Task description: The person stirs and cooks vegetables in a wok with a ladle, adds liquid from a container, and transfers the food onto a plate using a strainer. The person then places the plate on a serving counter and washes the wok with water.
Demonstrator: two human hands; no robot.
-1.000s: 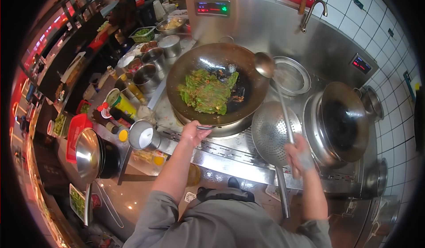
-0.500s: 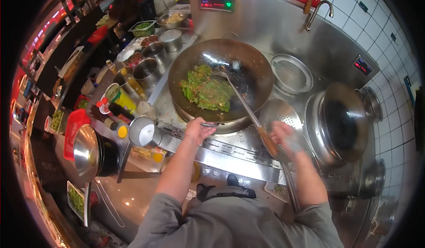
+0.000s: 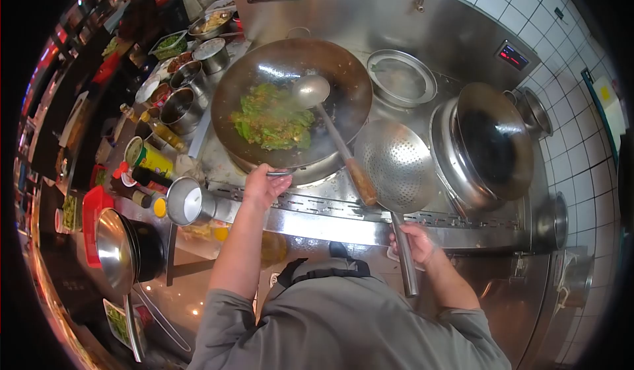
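At far left, a red tray (image 3: pixel 94 205) is partly hidden by a steel pan (image 3: pixel 113 251). Right of these, a steel pot (image 3: pixel 188 201) holding white contents stands near the left forearm (image 3: pixel 239 241), which extends forward. The left hand (image 3: pixel 267 186) grips the loop handle (image 3: pixel 279 172) at the near rim of the large wok (image 3: pixel 351 99), thumb above, fingers beneath. Greens (image 3: pixel 274 122) occupy the wok's left half, slightly veiled by steam. A ladle (image 3: pixel 312 92) has its bowl at their right edge; its handle crosses the near-right rim, and the wooden end overlaps a perforated skimmer (image 3: pixel 396 162). Contact between the two cannot be determined. Below the skimmer bowl, the right hand (image 3: pixel 415 243) wraps its fingers around the steel handle (image 3: pixel 407 274), elbow bent. At right, a second wok (image 3: pixel 495 139) sits beside the skimmer.
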